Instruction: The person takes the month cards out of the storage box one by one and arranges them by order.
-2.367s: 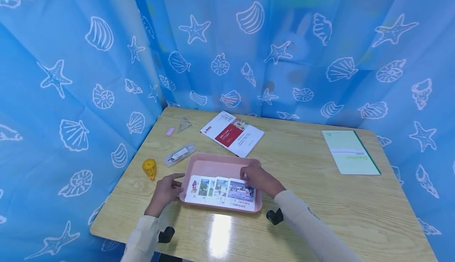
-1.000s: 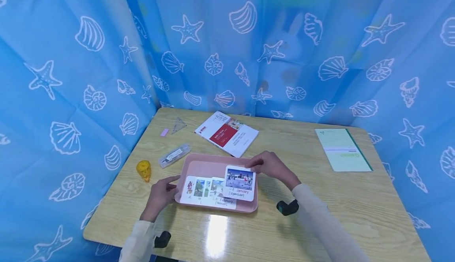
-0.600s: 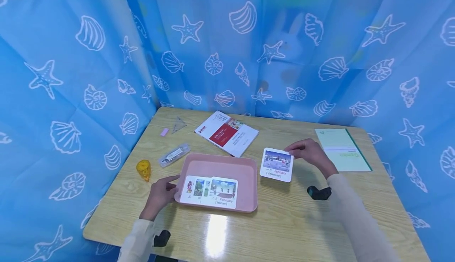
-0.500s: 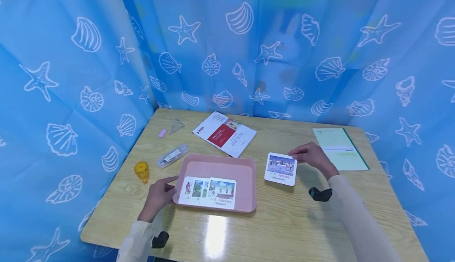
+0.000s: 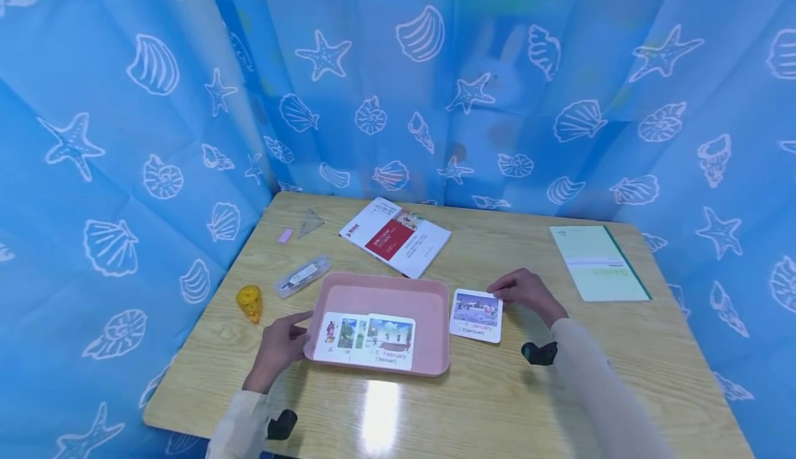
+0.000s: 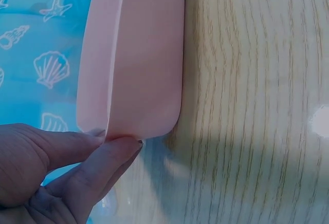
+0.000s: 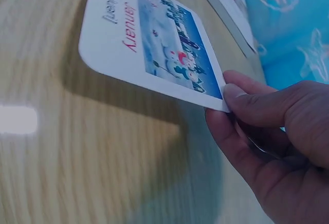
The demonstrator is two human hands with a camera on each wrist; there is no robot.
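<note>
A pink tray (image 5: 398,292) sits on the wooden table and holds a few overlapping picture cards (image 5: 365,338), the top one marked February. My left hand (image 5: 280,345) grips the tray's near left corner (image 6: 131,126) between thumb and fingers. My right hand (image 5: 524,293) pinches the far right corner of the January card (image 5: 476,315), which shows a snow scene (image 7: 169,49). That card hovers low over the table, just right of the tray, tilted with its pinched corner raised.
A red-and-white booklet (image 5: 395,236) lies behind the tray. A green notebook (image 5: 598,263) is at the far right. A clear pen case (image 5: 301,276), yellow sharpener (image 5: 249,301), pink eraser (image 5: 285,236) and set square (image 5: 309,222) lie at the left. Blue curtains enclose the table.
My right hand lifted the January card out of the tray, carried it right, then brought it back left and down beside the tray. The left hand stayed on the tray's corner.
</note>
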